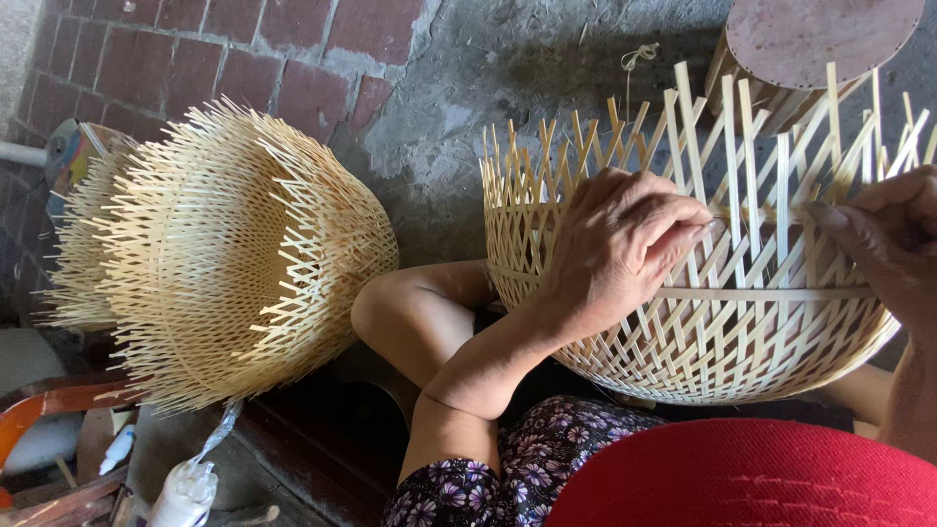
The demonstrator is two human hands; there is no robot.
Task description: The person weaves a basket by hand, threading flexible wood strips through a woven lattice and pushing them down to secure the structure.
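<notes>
**Weaving a strip into the basket wall**

A person sits with a half-woven bamboo basket [683,312] resting in the lap, its open mouth tipped toward the far side and its loose upright slats fanning out at the top. The left hand [615,249] lies on the outside of the basket wall, fingers curled and pinching a thin horizontal strip [771,210] against the uprights. The right hand [883,234], at the right edge of the view, has its fingertips closed on the same strip farther along, so both hands are grasping it between them. A second, lower horizontal strip [781,293] already runs across the wall below.

The step in hand looks like threading the upper strip in and out of the upright slats to build the next row. The next move seems to call for holding the strip taut, spreading the neighbouring slats and keeping the strip level with the row beneath, since the loose uprights could spring out of order.

To the left, well apart, a stack of unfinished baskets [215,254] lies on its side against a brick wall [244,59]. A round wooden stool [810,39] stands at the far right, behind the basket. A red hat brim [752,478] fills the near right corner.
</notes>
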